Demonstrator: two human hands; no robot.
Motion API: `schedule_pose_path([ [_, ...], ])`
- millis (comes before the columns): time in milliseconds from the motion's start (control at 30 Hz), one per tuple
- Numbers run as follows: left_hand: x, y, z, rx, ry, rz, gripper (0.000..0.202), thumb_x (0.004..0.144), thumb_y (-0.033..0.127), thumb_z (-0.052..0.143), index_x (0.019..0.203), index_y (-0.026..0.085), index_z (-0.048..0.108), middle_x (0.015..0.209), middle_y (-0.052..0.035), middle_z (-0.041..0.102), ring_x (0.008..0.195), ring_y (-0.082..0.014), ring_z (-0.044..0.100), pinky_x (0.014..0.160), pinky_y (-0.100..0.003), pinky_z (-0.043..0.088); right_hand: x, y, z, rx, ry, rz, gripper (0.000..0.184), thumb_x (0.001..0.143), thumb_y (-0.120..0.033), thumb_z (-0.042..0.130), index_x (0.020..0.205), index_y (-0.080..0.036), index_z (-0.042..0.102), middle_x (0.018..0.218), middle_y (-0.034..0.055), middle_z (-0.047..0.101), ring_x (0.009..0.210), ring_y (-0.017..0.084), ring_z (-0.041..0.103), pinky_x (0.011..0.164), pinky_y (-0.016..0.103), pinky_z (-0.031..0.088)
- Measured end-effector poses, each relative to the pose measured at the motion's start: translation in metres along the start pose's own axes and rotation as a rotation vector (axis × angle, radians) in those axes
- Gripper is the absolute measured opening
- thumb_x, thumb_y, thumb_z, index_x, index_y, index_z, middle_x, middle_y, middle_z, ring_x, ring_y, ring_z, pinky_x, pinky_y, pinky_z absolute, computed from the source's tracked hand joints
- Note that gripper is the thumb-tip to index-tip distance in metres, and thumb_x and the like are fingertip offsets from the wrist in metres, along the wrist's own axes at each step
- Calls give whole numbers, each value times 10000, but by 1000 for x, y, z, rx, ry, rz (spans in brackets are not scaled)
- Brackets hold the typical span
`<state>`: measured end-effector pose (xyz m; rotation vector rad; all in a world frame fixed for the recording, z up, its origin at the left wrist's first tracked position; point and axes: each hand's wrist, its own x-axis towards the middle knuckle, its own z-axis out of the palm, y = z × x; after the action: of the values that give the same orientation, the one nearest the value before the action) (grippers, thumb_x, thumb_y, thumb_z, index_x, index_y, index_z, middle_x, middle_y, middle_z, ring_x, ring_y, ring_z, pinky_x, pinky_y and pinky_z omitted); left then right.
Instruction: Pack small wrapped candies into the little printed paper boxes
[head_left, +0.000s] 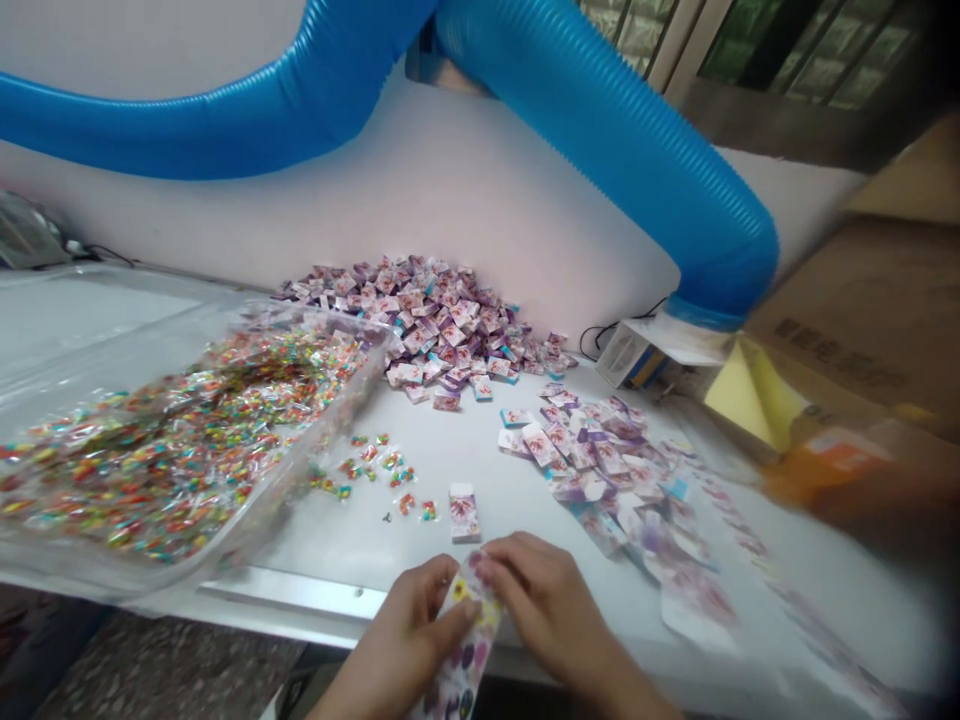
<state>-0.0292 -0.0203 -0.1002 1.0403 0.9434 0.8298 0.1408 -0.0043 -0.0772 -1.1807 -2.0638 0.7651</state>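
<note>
My left hand [409, 628] grips a long printed strip [472, 655] with coloured round pictures, its thumb lying across the front. Closed on the upper end of the same strip is my right hand [546, 598], thumb and fingers pinched together. The strip hangs down past the table's front edge. Just beyond my hands, a small printed box [463, 515] lies on the white table. To its left are several small clear packets [392, 462] of colourful pieces that look like sweets.
At left, a big clear plastic tray [247, 530] holds many such packets. Small boxes [450, 325] are heaped against the wall; more cartons [600, 450] spread at right. A blue hose [622, 150] comes down to a device [634, 350] beside a cardboard box [855, 310].
</note>
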Motion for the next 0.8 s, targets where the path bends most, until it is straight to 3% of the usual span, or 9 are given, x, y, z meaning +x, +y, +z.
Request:
schedule_pose_path([
  [67,3,-6,-1,44,19,-66,245,745,368,656,715,132,603,606,28,528,555,-99,430,542,-211,311,0,-2,-3,57,7,62,193,912,-260,502,810,-178,644,740,8,631,704,134,571,661,226,420],
  [200,5,-8,0,-69,33,-156,205,702,322,666,694,132,590,574,28,532,506,-90,431,509,-207,278,-5,1,1,214,-150,235,241,895,-335,536,741,-176,632,636,-28,587,616,115,543,563,199,394],
  [300,4,-1,3,-160,-50,-117,133,676,202,657,787,144,614,649,17,581,619,-122,528,592,-217,352,-6,7,7,115,-42,181,135,853,-312,603,845,-186,654,807,4,626,760,141,578,680,226,431],
  [367,3,5,5,-181,-73,-70,186,683,184,657,861,161,605,696,15,598,696,-139,562,655,-231,385,-5,12,10,44,31,131,166,823,-288,643,966,-206,655,953,34,628,901,167,577,791,259,437],
  [433,2,7,7,-192,-44,-57,230,704,215,664,912,182,570,716,22,602,708,-137,567,658,-232,392,-4,14,10,31,24,113,178,840,-284,625,1006,-226,657,972,37,640,938,173,574,821,274,435],
  [500,3,6,8,-178,-5,-81,253,721,278,672,913,197,528,669,41,588,626,-118,544,588,-213,370,-2,14,9,40,1,117,122,874,-288,580,914,-222,674,863,21,656,852,161,587,762,262,438],
  [633,9,-4,4,-85,45,-122,326,702,441,693,753,170,519,535,59,526,475,-80,446,485,-194,284,-1,11,5,98,55,134,135,873,-271,572,800,-187,650,788,10,642,753,139,577,686,238,422],
  [700,11,-6,2,-105,82,-152,341,668,441,721,709,148,551,545,35,556,492,-87,475,496,-197,304,-1,10,6,195,45,193,136,867,-273,577,793,-178,640,765,2,637,726,129,574,663,222,424],
  [800,12,-4,5,-309,174,-231,307,661,369,728,826,135,617,653,-14,638,591,-139,575,572,-239,412,-6,12,13,343,-25,325,156,860,-304,584,791,-171,629,711,-12,625,674,123,567,607,204,426],
])
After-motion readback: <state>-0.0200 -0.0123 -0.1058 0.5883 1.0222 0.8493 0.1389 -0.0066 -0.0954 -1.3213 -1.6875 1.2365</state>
